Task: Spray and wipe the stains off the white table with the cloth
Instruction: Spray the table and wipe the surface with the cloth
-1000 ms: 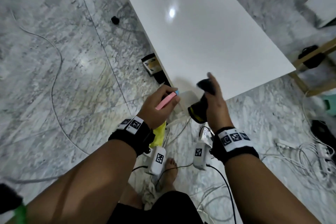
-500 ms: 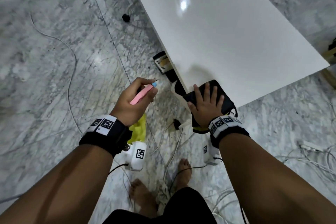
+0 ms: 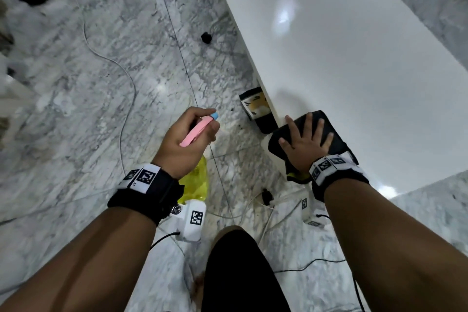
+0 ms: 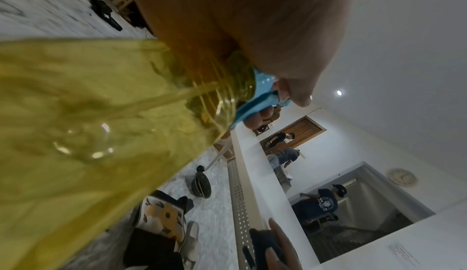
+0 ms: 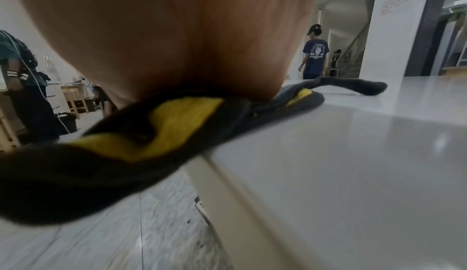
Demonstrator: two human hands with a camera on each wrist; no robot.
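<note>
The white table [image 3: 354, 63] runs from the top middle to the right. At its near left corner lies a black cloth with yellow lining [image 3: 334, 142] [image 5: 177, 126], partly hanging over the edge. My right hand [image 3: 304, 139] presses flat on the cloth with its fingers spread. Off the table's left side, over the floor, my left hand [image 3: 190, 132] grips a spray bottle [image 3: 196, 177] [image 4: 88, 134] with a yellow body, pink trigger and blue nozzle. No stains show on the table.
Marble floor with loose white and black cables [image 3: 121, 78] around my feet. A patterned black bag [image 3: 258, 109] sits under the table's corner. A small black object [image 3: 206, 38] lies on the floor. Other people [image 5: 314, 52] stand far off.
My right hand brought the cloth down onto the table corner and flattened on it. My left hand with the bottle drifted left, away from the table edge.
</note>
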